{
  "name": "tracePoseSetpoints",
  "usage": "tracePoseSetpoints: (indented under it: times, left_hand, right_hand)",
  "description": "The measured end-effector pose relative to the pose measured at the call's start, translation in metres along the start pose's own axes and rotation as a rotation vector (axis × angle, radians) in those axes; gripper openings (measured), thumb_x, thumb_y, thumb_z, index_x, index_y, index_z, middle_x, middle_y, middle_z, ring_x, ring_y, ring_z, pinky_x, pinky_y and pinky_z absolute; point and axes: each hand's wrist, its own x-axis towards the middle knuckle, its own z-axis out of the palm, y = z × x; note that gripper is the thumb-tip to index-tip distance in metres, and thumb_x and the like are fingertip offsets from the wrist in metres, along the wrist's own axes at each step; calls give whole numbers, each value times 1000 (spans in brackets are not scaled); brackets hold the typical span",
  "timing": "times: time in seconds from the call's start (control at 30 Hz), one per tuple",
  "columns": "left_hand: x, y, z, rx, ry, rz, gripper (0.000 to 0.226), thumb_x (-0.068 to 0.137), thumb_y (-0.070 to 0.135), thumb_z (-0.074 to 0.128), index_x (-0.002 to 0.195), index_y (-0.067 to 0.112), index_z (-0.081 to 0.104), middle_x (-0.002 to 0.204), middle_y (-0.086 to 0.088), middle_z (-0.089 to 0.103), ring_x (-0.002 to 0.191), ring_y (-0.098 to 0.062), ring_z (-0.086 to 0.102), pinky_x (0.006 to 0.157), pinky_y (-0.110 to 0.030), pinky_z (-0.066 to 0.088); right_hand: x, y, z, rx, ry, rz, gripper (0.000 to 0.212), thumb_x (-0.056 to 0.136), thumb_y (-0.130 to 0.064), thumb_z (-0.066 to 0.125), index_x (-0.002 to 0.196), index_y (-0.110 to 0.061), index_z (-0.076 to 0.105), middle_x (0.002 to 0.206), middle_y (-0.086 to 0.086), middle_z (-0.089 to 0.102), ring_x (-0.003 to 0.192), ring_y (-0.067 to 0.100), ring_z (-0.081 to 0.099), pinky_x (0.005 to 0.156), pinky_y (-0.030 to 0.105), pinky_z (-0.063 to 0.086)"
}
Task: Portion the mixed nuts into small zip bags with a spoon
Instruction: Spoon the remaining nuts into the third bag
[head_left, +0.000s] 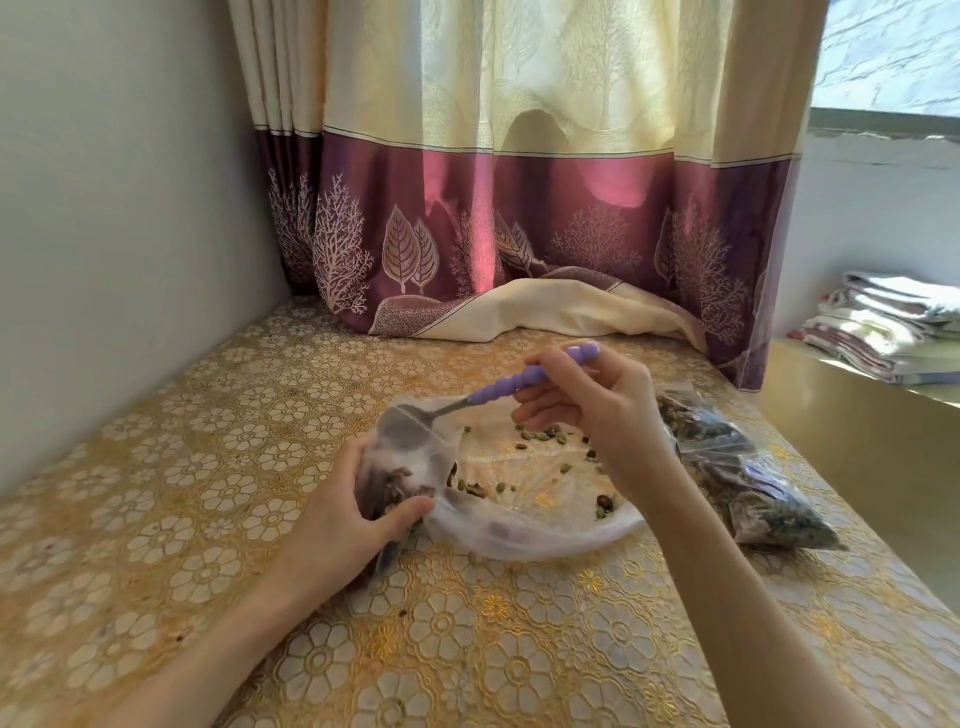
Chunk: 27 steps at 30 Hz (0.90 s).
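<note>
The left hand (345, 512) grips the zip bag (402, 467) upright, mouth held open, so the spoon (467, 402), pinched in the right hand (592, 410), can tip nuts inside.

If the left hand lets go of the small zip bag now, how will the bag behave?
The small zip bag is thin, creased film, so it would probably slump. Its nuts sit low, so it may flop sideways and spill. The spoon rests in its mouth and might tip it.
</note>
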Motion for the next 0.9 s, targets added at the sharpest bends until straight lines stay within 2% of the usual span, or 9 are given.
tracePoseSetpoints:
  times: [0.07, 0.23, 0.37, 0.47, 0.6, 0.67, 0.73, 0.8, 0.9]
  left_hand:
    - [1, -1, -1, 25, 13, -10, 49, 58, 54, 67, 99, 37, 46, 87, 16, 65, 83, 12, 59, 65, -6, 45]
    - [1, -1, -4, -3, 3, -25, 46, 59, 55, 65, 98, 32, 53, 85, 1, 69, 81, -14, 66, 73, -36, 55]
    - [0, 6, -8, -103, 58, 8, 35, 63, 51, 65, 91, 30, 61, 81, -6, 70, 79, -23, 67, 74, -38, 55]
    - [2, 11, -14, -242, 147, -22, 25, 64, 44, 66, 83, 29, 68, 85, 3, 72, 82, -15, 67, 75, -34, 53]
    - [4, 16, -24, -400, 250, -60, 45, 64, 46, 65, 93, 12, 69, 85, 4, 73, 81, -6, 67, 68, -13, 50]
    - [5, 15, -27, -460, 274, -78, 51, 64, 45, 67, 97, 6, 68, 93, -5, 72, 90, -17, 67, 80, -27, 52]
    - [5, 16, -30, -496, 298, -82, 49, 62, 45, 68, 95, 8, 68, 95, -9, 71, 90, -24, 67, 77, -39, 55]
    - [5, 18, -32, -518, 295, -56, 46, 66, 42, 66, 93, 5, 67, 91, -7, 72, 81, -20, 69, 63, -33, 59]
    - [4, 20, -31, -503, 293, -32, 38, 71, 37, 63, 92, 5, 66, 86, -3, 73, 77, -16, 69, 58, -28, 57]
  right_hand:
    - [1, 1, -3, 1, 160, 18, 25, 95, -16, 54, 75, -3, 65, 64, 7, 71, 52, 18, 65, 47, 21, 51]
    - [5, 9, -17, -90, 538, 96, 35, 96, -26, 54, 68, -5, 62, 51, 3, 64, 41, 12, 55, 38, 19, 42]
    - [3, 17, -25, -343, 556, 87, 37, 96, -27, 52, 63, -11, 59, 45, -3, 61, 38, 5, 51, 38, 16, 38]
    - [1, 25, -25, -473, 529, 56, 37, 96, -24, 51, 61, -14, 58, 45, -9, 62, 41, 0, 53, 48, 17, 43]
    - [1, 30, -25, -522, 468, 64, 38, 96, -24, 51, 60, -15, 59, 48, -8, 64, 45, 0, 55, 60, 27, 46]
    - [1, 30, -23, -555, 430, 68, 38, 96, -25, 52, 61, -13, 60, 47, -9, 64, 45, 0, 54, 61, 27, 46]
    - [0, 30, -21, -546, 416, 70, 38, 97, -24, 51, 63, -8, 61, 46, -9, 63, 42, 0, 53, 53, 20, 45]
    - [-1, 30, -20, -516, 419, 80, 39, 97, -23, 52, 62, -8, 60, 42, -11, 60, 37, -1, 51, 41, 12, 40]
    - [-1, 33, -17, -463, 411, 140, 39, 96, -21, 53, 61, -5, 61, 40, -8, 58, 34, 0, 50, 36, 11, 36]
